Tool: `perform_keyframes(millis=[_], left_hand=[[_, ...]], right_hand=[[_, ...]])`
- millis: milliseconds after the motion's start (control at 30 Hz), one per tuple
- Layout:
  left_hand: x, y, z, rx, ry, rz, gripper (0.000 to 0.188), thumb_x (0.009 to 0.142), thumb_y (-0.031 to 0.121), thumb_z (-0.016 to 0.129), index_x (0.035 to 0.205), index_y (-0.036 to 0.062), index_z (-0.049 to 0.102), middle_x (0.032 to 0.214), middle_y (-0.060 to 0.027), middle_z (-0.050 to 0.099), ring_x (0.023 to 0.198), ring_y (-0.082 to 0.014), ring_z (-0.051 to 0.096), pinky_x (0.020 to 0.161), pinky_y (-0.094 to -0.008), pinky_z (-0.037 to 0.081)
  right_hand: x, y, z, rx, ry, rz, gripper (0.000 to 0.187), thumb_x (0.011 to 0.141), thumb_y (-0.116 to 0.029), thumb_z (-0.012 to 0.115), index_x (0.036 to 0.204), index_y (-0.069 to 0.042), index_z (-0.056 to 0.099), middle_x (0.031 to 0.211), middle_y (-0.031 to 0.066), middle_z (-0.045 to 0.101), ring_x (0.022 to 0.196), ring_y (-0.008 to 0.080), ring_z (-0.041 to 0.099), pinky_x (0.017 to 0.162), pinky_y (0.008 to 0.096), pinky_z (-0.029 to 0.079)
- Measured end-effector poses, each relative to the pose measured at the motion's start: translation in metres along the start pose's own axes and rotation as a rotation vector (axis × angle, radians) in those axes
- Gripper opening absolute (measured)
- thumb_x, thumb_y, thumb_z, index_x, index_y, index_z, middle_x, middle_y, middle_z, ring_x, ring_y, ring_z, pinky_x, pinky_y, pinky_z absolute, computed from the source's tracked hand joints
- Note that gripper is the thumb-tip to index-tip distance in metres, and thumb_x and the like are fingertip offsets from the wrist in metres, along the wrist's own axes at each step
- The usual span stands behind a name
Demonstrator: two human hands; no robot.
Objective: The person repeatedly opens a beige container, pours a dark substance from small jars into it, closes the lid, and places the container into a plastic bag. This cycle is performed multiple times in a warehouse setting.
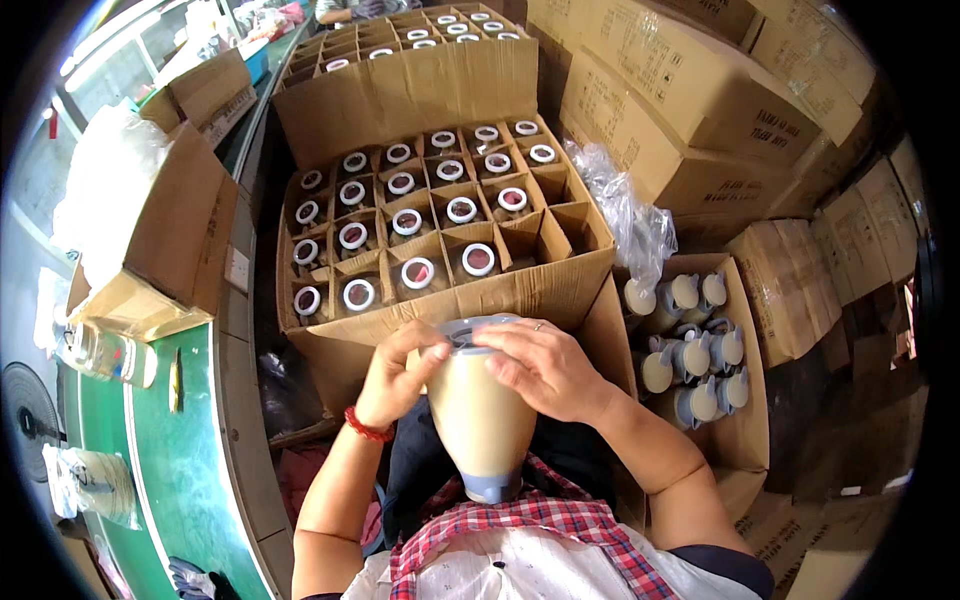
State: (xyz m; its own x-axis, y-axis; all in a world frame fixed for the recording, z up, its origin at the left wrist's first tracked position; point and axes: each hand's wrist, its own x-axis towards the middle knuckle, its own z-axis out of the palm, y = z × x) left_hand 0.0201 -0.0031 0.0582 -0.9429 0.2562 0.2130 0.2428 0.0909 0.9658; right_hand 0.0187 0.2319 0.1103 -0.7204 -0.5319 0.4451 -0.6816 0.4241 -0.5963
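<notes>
A cream jug [480, 425] with a blue-grey rim stands upright in front of my lap, its lower end narrower and blue-grey. My left hand [400, 372] grips the left side of its rim, fingers curled over the top edge. Around the right side of the same rim, my right hand [545, 372] is closed, the thumb pressed near the mouth. Whether a separate lid lies under my fingers cannot be made out. Just beyond the jug is a divided carton [480, 300] of clear jars [358, 293] with white-ringed lids, several of its cells without jars.
An open carton of cream jugs [690, 357] with blue-grey handles stands at my right, below clear plastic wrap [625, 215]. Stacked sealed cartons [690, 110] fill the far right. On the left runs a green workbench [185, 480] with an open carton [180, 250] and a fan [28, 420] beside it.
</notes>
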Motion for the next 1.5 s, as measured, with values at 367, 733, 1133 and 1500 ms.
perform_keyframes(millis=[367, 733, 1133, 1500], left_hand=[[0.038, -0.053, 0.009, -0.318, -0.232, 0.066, 0.074, 0.097, 0.06, 0.026, 0.118, -0.0036, 0.055, 0.13, -0.0242, 0.052, 0.124, -0.0357, 0.048, 0.107, -0.047, 0.034], [0.03, 0.081, 0.062, 0.837, -0.534, 0.451, 0.073, 0.091, 0.064, 0.037, 0.132, 0.0053, 0.051, 0.151, -0.0165, 0.034, 0.141, -0.0347, 0.029, 0.111, -0.06, 0.018], [0.049, -0.051, -0.002, -0.061, -0.216, 0.119, 0.077, 0.095, 0.058, 0.023, 0.137, -0.0029, 0.044, 0.142, -0.0251, 0.044, 0.129, -0.0405, 0.044, 0.106, -0.0427, 0.035], [0.069, 0.082, 0.017, 0.455, -0.633, 0.595, 0.085, 0.088, 0.067, 0.045, 0.135, -0.0035, 0.041, 0.153, -0.0245, 0.024, 0.141, -0.0429, 0.024, 0.107, -0.0672, 0.016]], right_hand=[[0.022, 0.037, 0.0, 0.973, -0.062, 0.501, 0.051, 0.103, -0.039, 0.027, 0.121, 0.002, 0.052, 0.117, 0.0132, 0.058, 0.111, 0.0213, 0.054, 0.102, 0.035, 0.037], [0.12, 0.119, 0.138, 1.521, -0.853, 0.205, 0.064, 0.097, -0.05, 0.041, 0.139, -0.001, 0.043, 0.143, 0.0163, 0.045, 0.132, 0.0237, 0.044, 0.105, 0.0409, 0.037], [0.036, 0.033, -0.026, 0.856, -0.453, 0.716, 0.041, 0.105, -0.03, 0.033, 0.135, -0.004, 0.045, 0.14, 0.0105, 0.044, 0.134, 0.0184, 0.037, 0.112, 0.0348, 0.029], [0.105, 0.137, 0.122, 1.795, -1.069, 0.215, 0.071, 0.098, -0.054, 0.036, 0.144, 0.0, 0.035, 0.15, 0.0212, 0.036, 0.142, 0.0307, 0.031, 0.117, 0.0427, 0.021]])
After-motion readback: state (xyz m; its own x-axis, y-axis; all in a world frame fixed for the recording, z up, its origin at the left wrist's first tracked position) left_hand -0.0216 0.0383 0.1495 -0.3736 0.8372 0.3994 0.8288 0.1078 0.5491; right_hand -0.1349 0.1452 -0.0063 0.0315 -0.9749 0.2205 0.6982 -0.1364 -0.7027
